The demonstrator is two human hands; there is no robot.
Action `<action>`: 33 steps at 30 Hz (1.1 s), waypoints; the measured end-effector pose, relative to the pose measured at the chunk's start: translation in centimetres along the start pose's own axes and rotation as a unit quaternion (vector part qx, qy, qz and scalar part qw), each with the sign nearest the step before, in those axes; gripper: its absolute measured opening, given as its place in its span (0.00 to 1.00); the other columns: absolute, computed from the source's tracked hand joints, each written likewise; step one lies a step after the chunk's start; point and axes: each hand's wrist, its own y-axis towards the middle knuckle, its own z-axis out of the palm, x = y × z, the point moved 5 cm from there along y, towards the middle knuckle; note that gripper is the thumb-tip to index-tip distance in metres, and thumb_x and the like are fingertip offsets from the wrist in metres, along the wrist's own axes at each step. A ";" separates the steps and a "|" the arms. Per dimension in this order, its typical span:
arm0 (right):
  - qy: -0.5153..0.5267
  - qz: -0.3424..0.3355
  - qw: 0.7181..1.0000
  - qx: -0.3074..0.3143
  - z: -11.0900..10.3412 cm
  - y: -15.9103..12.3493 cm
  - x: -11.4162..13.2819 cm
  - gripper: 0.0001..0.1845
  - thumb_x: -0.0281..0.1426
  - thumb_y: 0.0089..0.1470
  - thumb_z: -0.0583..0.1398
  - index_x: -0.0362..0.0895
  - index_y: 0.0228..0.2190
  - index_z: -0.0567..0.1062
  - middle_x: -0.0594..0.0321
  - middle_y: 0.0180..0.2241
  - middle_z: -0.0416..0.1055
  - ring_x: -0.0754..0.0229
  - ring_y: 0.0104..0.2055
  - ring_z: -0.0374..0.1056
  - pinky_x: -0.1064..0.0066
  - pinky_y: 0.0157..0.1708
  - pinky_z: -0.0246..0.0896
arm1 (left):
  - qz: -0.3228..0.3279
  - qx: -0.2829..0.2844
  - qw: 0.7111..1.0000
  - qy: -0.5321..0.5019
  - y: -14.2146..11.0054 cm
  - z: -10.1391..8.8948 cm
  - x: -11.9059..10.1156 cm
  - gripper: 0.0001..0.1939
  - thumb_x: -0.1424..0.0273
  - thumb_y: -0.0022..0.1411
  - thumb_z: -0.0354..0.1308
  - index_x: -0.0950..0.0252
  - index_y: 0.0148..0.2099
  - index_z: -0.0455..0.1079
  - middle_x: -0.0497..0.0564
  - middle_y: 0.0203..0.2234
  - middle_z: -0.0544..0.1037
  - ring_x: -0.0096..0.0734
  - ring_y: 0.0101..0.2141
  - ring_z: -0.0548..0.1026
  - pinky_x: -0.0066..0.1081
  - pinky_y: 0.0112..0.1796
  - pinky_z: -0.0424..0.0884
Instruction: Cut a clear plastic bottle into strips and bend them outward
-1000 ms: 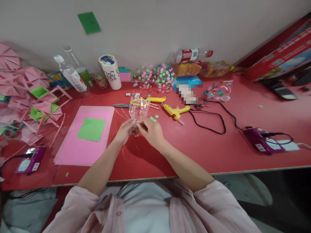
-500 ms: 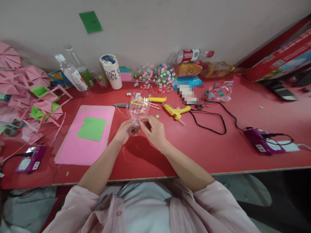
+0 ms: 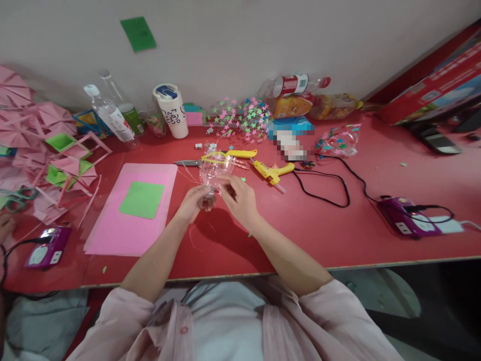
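Note:
A clear cut plastic bottle piece (image 3: 215, 170) stands neck-down above the red table (image 3: 338, 235), just in front of me. My left hand (image 3: 193, 203) grips its neck from the left. My right hand (image 3: 238, 198) pinches its lower side from the right, fingers pressed together. A few small paper stars (image 3: 243, 179) lie on the table close behind my right hand. Yellow-handled scissors (image 3: 225, 156) lie just beyond the bottle piece.
A yellow glue gun (image 3: 272, 172) with a black cord lies to the right. Pink paper with a green sheet (image 3: 142, 199) lies to the left. Bottles, a white cup (image 3: 171, 110) and star-covered balls line the wall. Purple power adapters (image 3: 408, 223) sit near both table ends.
The bottle piece has tilted slightly to the right. My right hand has shifted a little up along it. Another person's hand has come in at the far left edge.

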 end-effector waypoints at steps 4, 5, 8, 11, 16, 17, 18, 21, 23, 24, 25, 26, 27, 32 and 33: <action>0.012 0.044 0.999 -0.004 -0.1 0.2 -0.3 0.11 0.30 0.59 0.56 0.47 0.42 0.75 0.63 0.32 0.76 0.62 0.27 0.67 0.70 0.31 0.62 | -0.001 -0.003 1.000 0.008 0.0 0.0 -0.1 0.17 0.58 0.49 0.66 0.68 0.34 0.74 0.48 0.17 0.75 0.22 0.15 0.67 0.25 0.18 0.59; 0.015 0.053 0.998 -0.005 -0.1 0.2 -0.4 0.10 0.30 0.58 0.56 0.47 0.42 0.75 0.64 0.30 0.75 0.62 0.26 0.66 0.71 0.31 0.61 | 0.000 -0.004 1.000 0.010 0.0 0.0 0.0 0.18 0.58 0.49 0.66 0.68 0.34 0.74 0.48 0.17 0.75 0.22 0.15 0.67 0.25 0.18 0.59; 0.034 0.077 0.996 -0.010 -0.1 0.3 -0.5 0.09 0.30 0.57 0.57 0.47 0.40 0.75 0.66 0.27 0.72 0.63 0.25 0.65 0.71 0.30 0.60 | 0.007 -0.007 1.000 0.018 0.1 -0.1 0.0 0.19 0.57 0.48 0.67 0.68 0.34 0.74 0.47 0.17 0.75 0.22 0.15 0.67 0.25 0.19 0.59; 0.066 0.095 0.993 -0.011 0.0 0.4 -0.7 0.08 0.31 0.56 0.57 0.47 0.38 0.75 0.67 0.26 0.70 0.64 0.24 0.63 0.72 0.28 0.59 | 0.014 -0.011 0.999 0.029 0.1 -0.2 0.0 0.18 0.57 0.47 0.67 0.67 0.34 0.73 0.47 0.18 0.75 0.22 0.15 0.68 0.25 0.19 0.60; 0.111 0.088 0.990 -0.002 0.1 0.4 -0.4 0.11 0.30 0.57 0.56 0.46 0.41 0.75 0.69 0.26 0.67 0.65 0.24 0.62 0.72 0.27 0.58 | 0.011 -0.006 1.000 0.024 0.1 -0.2 0.0 0.18 0.57 0.48 0.67 0.68 0.34 0.74 0.48 0.17 0.75 0.23 0.15 0.68 0.25 0.19 0.60; 0.108 0.082 0.991 0.002 0.1 0.3 -0.3 0.11 0.30 0.57 0.56 0.46 0.41 0.75 0.69 0.25 0.67 0.65 0.24 0.62 0.72 0.27 0.58 | 0.010 -0.002 1.000 0.020 0.1 -0.1 0.0 0.18 0.57 0.48 0.66 0.68 0.34 0.74 0.48 0.17 0.75 0.23 0.15 0.68 0.25 0.19 0.60; 0.103 0.077 0.992 0.004 0.1 0.3 -0.2 0.12 0.29 0.57 0.56 0.46 0.42 0.75 0.69 0.25 0.67 0.65 0.24 0.62 0.72 0.27 0.58 | 0.008 0.001 1.000 0.016 0.1 -0.1 0.0 0.18 0.57 0.49 0.66 0.68 0.34 0.74 0.48 0.17 0.75 0.23 0.15 0.68 0.25 0.18 0.60; 0.093 0.067 0.993 0.007 0.2 0.2 0.0 0.12 0.30 0.58 0.56 0.47 0.43 0.75 0.69 0.24 0.67 0.65 0.23 0.61 0.72 0.27 0.57 | 0.003 0.015 1.000 0.009 0.1 -0.1 0.1 0.17 0.57 0.51 0.64 0.68 0.32 0.73 0.49 0.17 0.76 0.23 0.15 0.68 0.25 0.18 0.59; 0.095 0.061 0.994 0.008 0.3 0.1 0.1 0.10 0.31 0.58 0.56 0.47 0.41 0.75 0.69 0.24 0.68 0.64 0.23 0.62 0.72 0.26 0.57 | -0.002 0.024 1.000 0.009 0.0 0.0 0.2 0.16 0.57 0.53 0.63 0.68 0.31 0.73 0.49 0.17 0.76 0.23 0.15 0.68 0.25 0.18 0.59; 0.095 0.058 0.994 0.008 0.3 0.1 0.0 0.10 0.31 0.58 0.56 0.46 0.40 0.75 0.68 0.24 0.69 0.64 0.23 0.63 0.72 0.26 0.57 | -0.005 0.027 1.000 0.010 0.0 0.1 0.2 0.16 0.57 0.53 0.63 0.68 0.31 0.73 0.49 0.17 0.76 0.23 0.15 0.68 0.25 0.18 0.59; 0.091 0.058 0.994 0.009 0.4 0.1 0.0 0.09 0.32 0.58 0.57 0.46 0.39 0.75 0.67 0.24 0.70 0.64 0.24 0.64 0.72 0.27 0.58 | -0.007 0.029 0.999 0.011 0.0 0.2 0.2 0.16 0.57 0.53 0.63 0.67 0.30 0.72 0.49 0.17 0.76 0.24 0.15 0.68 0.25 0.18 0.60; 0.083 0.059 0.995 0.009 0.4 0.1 -0.1 0.08 0.32 0.58 0.57 0.46 0.38 0.75 0.66 0.25 0.71 0.63 0.24 0.65 0.72 0.27 0.59 | -0.010 0.031 0.999 0.012 0.0 0.2 0.2 0.17 0.57 0.52 0.63 0.67 0.30 0.72 0.50 0.17 0.76 0.24 0.15 0.69 0.25 0.18 0.60; 0.071 0.061 0.996 0.010 0.4 0.1 -0.2 0.07 0.32 0.58 0.57 0.46 0.37 0.75 0.65 0.26 0.72 0.63 0.25 0.66 0.72 0.28 0.59 | -0.012 0.032 0.999 0.013 0.0 0.3 0.2 0.17 0.57 0.52 0.63 0.67 0.30 0.71 0.50 0.17 0.76 0.24 0.15 0.69 0.26 0.18 0.60; 0.010 0.014 1.000 0.023 0.6 0.0 0.0 0.06 0.32 0.59 0.57 0.46 0.32 0.74 0.63 0.28 0.74 0.62 0.28 0.68 0.72 0.31 0.61 | -0.010 0.038 0.999 0.018 0.0 0.5 0.4 0.18 0.56 0.51 0.64 0.67 0.29 0.71 0.48 0.17 0.74 0.24 0.15 0.69 0.26 0.18 0.60; -0.003 0.001 1.000 0.023 0.6 0.0 0.1 0.06 0.32 0.59 0.56 0.46 0.32 0.73 0.63 0.27 0.74 0.62 0.28 0.69 0.73 0.31 0.60 | -0.005 0.039 0.999 0.016 0.0 0.5 0.3 0.18 0.56 0.51 0.64 0.67 0.28 0.70 0.47 0.17 0.73 0.24 0.15 0.68 0.25 0.17 0.60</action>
